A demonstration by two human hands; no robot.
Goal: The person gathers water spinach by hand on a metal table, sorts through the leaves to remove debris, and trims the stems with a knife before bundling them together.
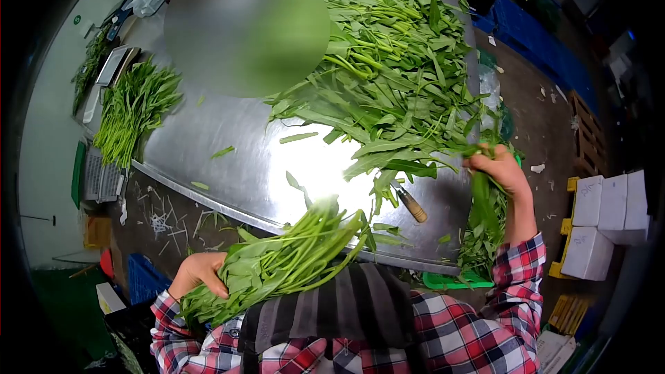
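My left hand (pixel 201 274) is closed around the leafy end of a thick bunch of water spinach (pixel 294 249), holding it against my front. The stems of this bunch point up and right over the table's near edge. Out to the right, my right hand (pixel 500 169) has its fingers closed on a few water spinach leaves (pixel 483 197) that hang down over a green basket (pixel 460 281). A large heap of water spinach (pixel 402 76) covers the far right part of the metal table (pixel 201 145). A knife with a wooden handle (pixel 411 204) lies near the table's front, its blade partly under leaves.
Another water spinach bunch (pixel 137 107) lies at the table's left end, beside a scale (pixel 113 66). A blurred patch hides the table's far middle. White boxes (pixel 594 225) and a wooden pallet (pixel 587 135) stand on the right. Cut scraps (pixel 166 220) litter the floor.
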